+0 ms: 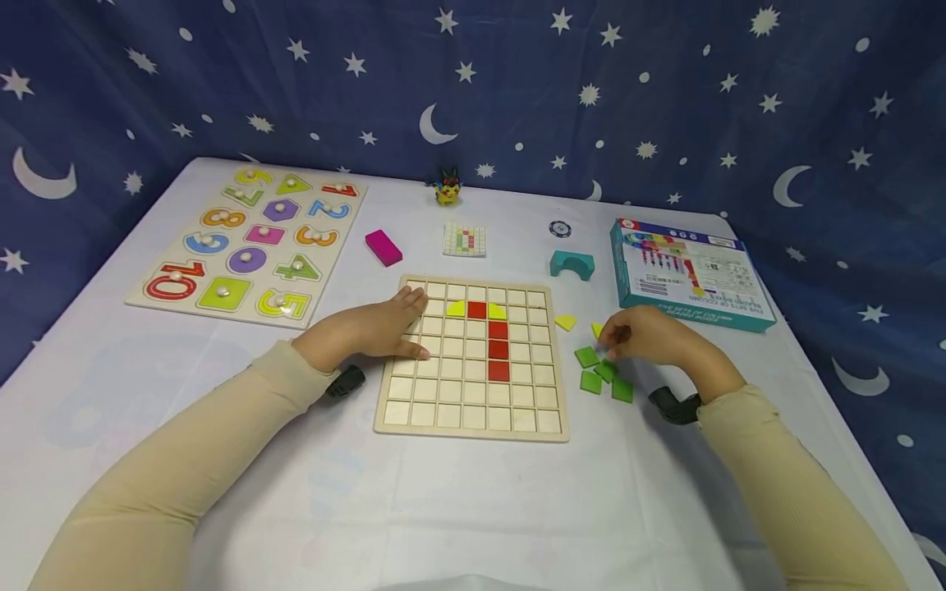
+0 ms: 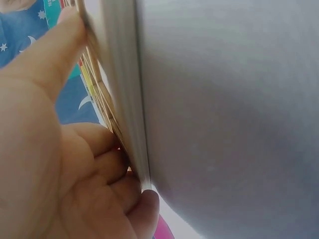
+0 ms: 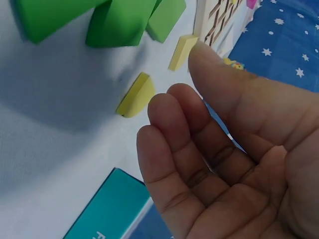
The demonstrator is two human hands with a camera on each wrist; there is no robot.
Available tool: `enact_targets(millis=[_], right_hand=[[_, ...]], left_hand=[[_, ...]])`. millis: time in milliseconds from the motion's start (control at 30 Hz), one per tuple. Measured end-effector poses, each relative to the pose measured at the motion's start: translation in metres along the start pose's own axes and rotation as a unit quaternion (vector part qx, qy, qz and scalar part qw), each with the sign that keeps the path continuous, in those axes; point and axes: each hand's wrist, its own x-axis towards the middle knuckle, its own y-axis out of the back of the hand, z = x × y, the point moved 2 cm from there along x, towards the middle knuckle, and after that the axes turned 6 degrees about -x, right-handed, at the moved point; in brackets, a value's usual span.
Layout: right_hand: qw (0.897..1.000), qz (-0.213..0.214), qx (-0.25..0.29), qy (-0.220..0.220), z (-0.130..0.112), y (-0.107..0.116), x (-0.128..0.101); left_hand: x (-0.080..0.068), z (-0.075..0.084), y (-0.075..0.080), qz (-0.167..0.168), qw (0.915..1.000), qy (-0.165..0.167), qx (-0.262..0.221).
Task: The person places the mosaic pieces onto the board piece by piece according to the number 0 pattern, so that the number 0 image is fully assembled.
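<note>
Head view: at the right part of the bench [image 1: 473, 509], right hand [image 1: 654, 335] low above the loose green tiles [image 1: 590, 382]. With bent fingers and thumb a little apart in the right wrist view, grips nothing visible; index finger not clearly to see there. Nearest to this hand: the green tiles, just under the fingertips and slightly toward the person, to the right of the wooden grid board [image 1: 426, 414]. Being square, offer no long axis; lie close together, turned at different angles. Also near the same fingertips, on the far side of the tiles: two yellow pieces [image 1: 565, 322]. On the board, one column of three red tiles [image 1: 498, 350], plus a fourth red one higher, between two yellow shapes [image 1: 456, 309].

Left hand [image 1: 377, 324] well apart from the green tiles, across the board: rests on its left edge, with thumb separated from the fingers, seemingly steadying.

As for writing: on the near side of the teal box [image 1: 691, 267], upside-down "FIVE SETS OF COLUMN"; other print there too small for reading, brand included. On the number puzzle [image 1: 287, 248], numerals such as 1, 2, 3, 4, 5, 8 and 10.
</note>
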Motion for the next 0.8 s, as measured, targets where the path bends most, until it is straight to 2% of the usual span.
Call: enact_targets(millis=[233,600,800], right_hand=[[1.0,0.019,-0.006,-0.003,0.008,0.001,0.011],[0.998,0.031,0.024,-0.051,0.015,-0.003,0.025],[0.999,0.035,0.017,-0.035,0.017,-0.008,0.032]], left_hand=[[-0.001,-0.001,-0.001,0.001,1.0,-0.001,-0.001],[-0.001,0.001,0.0,0.0,1.0,0.0,-0.002],[-0.002,0.003,0.001,0.0,1.0,0.0,0.002]])
